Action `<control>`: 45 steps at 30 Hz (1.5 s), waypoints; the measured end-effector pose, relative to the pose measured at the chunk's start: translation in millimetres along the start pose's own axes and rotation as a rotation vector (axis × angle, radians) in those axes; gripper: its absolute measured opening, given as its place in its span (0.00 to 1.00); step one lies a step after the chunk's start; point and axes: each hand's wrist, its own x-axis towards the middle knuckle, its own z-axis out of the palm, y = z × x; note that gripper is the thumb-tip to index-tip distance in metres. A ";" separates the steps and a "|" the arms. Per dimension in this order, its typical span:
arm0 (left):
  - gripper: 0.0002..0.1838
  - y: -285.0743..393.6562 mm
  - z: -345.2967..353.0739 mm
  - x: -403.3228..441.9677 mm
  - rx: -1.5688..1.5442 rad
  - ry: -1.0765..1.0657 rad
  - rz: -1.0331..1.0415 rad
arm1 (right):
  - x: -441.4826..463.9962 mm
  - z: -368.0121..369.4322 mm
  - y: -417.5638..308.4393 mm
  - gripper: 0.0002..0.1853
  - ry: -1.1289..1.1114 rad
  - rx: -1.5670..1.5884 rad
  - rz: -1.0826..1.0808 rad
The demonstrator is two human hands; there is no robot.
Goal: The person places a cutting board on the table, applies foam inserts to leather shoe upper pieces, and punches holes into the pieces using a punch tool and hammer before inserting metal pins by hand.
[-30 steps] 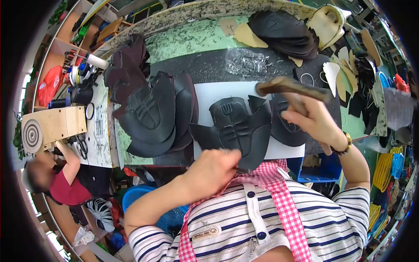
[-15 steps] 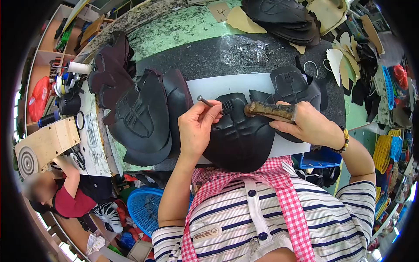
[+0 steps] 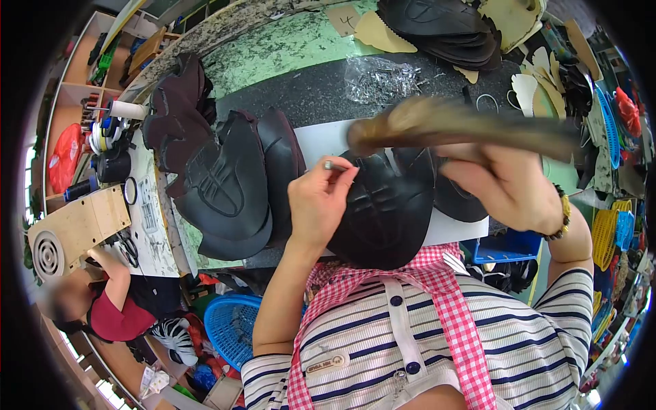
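My left hand (image 3: 316, 205) pinches a short metal punch (image 3: 335, 166) between thumb and fingers, over the upper left of a black leather shoe upper (image 3: 383, 229). Raised lines and a cutout pattern mark that upper, which lies on a white board (image 3: 313, 140). In my right hand (image 3: 519, 183) is a worn brown hammer (image 3: 454, 128), smeared by motion and held above the work. Its near end hangs above and to the right of the punch. Another black upper (image 3: 459, 195) lies partly under my right wrist.
Stacked black uppers (image 3: 225, 181) lie to the left, with dark maroon pieces (image 3: 174, 113) behind them. A clear plastic bag of small metal bits (image 3: 383, 78) sits at the back. More black uppers (image 3: 437, 31) are piled beyond. A co-worker (image 3: 116, 307) sits at lower left.
The hammer has risen away from the upper and swung level, and my right hand has turned with it. My left hand keeps the punch, now shifted slightly and mostly covered by the fingers.
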 end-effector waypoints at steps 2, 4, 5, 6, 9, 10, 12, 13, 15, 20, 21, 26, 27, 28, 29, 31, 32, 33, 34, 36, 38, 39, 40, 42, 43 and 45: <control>0.03 3.9 0.0 1.8 0.206 -0.007 0.179 | 10.5 -0.2 -7.9 0.15 -0.028 -0.031 -0.116; 0.03 -0.2 1.4 3.4 0.299 0.002 0.267 | 13.5 10.8 -0.6 0.13 -0.396 -0.176 0.179; 0.04 -0.3 5.4 3.2 -0.085 0.005 -0.043 | 7.7 11.7 13.8 0.12 -0.308 -0.166 0.189; 0.04 -0.3 6.4 6.1 -0.183 0.016 -0.070 | 1.3 13.5 28.2 0.14 -0.219 -0.153 0.198; 0.04 -3.7 3.4 3.9 -0.379 0.005 -0.181 | -12.2 11.6 28.5 0.14 -0.173 -0.069 0.318; 0.04 -5.4 2.9 2.3 -0.349 -0.007 -0.176 | -11.5 9.5 27.1 0.14 -0.155 -0.048 0.322; 0.04 -8.3 3.3 3.9 -0.293 -0.026 -0.148 | -4.7 0.3 19.7 0.13 -0.093 0.005 0.322; 0.03 -7.5 2.5 4.6 -0.227 -0.030 -0.102 | 1.0 -4.7 11.4 0.13 -0.055 0.046 0.325; 0.03 -4.8 3.1 4.4 -0.148 -0.032 -0.043 | 10.3 -16.3 -5.1 0.12 0.046 0.030 0.205; 0.02 8.2 5.9 0.9 0.472 0.017 0.400 | 6.8 16.2 8.1 0.13 -0.303 -0.144 0.108; 0.02 2.8 6.8 -1.8 0.298 0.019 0.234 | -1.0 14.4 15.7 0.13 -0.216 -0.146 0.192; 0.03 17.2 10.7 30.3 -0.234 -0.022 -0.040 | -54.1 -37.3 40.3 0.15 -0.103 -0.187 0.711; 0.03 30.8 24.9 41.1 -0.274 -0.088 -0.013 | -67.8 -36.1 46.0 0.15 -0.114 -0.220 0.703; 0.03 42.9 43.5 51.9 -0.307 -0.148 0.019 | -77.9 -34.5 49.6 0.14 -0.122 -0.250 0.688; 0.02 46.9 64.1 62.7 -0.307 -0.214 0.059 | -81.2 -33.0 47.4 0.14 -0.074 -0.174 0.669; 0.03 40.3 96.7 79.5 -0.289 -0.265 0.063 | -85.1 -29.6 49.9 0.15 -0.088 -0.206 0.651; 0.04 36.7 106.7 84.3 -0.283 -0.276 0.047 | -87.9 -29.0 53.3 0.15 -0.095 -0.226 0.623; 0.04 33.3 111.4 85.6 -0.316 -0.281 0.012 | -89.4 -29.4 54.4 0.15 -0.091 -0.219 0.624; 0.04 29.6 112.9 86.4 -0.349 -0.285 -0.025 | -90.2 -29.7 55.1 0.15 -0.090 -0.210 0.626; 0.04 27.3 114.7 86.4 -0.354 -0.290 -0.047 | -92.4 -30.4 57.2 0.15 -0.089 -0.194 0.626; 0.04 28.9 114.1 85.2 -0.297 -0.281 -0.014 | -91.7 -32.4 60.0 0.15 -0.096 -0.179 0.615; 0.04 31.2 114.1 85.9 -0.283 -0.276 -0.021 | -89.6 -34.9 61.2 0.14 -0.102 -0.182 0.603; 0.03 30.2 113.8 85.3 -0.262 -0.276 0.004 | -87.4 -39.3 61.0 0.14 -0.106 -0.183 0.595; 0.04 27.6 115.2 86.4 -0.226 -0.278 0.061 | -79.8 -52.4 55.0 0.13 -0.022 -0.196 0.543; 0.03 31.4 114.6 87.1 -0.150 -0.290 0.107 | -72.2 -60.1 47.0 0.14 0.065 -0.198 0.503; 0.03 42.4 111.5 87.6 0.003 -0.317 0.200 | -57.9 -77.4 27.7 0.16 0.220 -0.224 0.354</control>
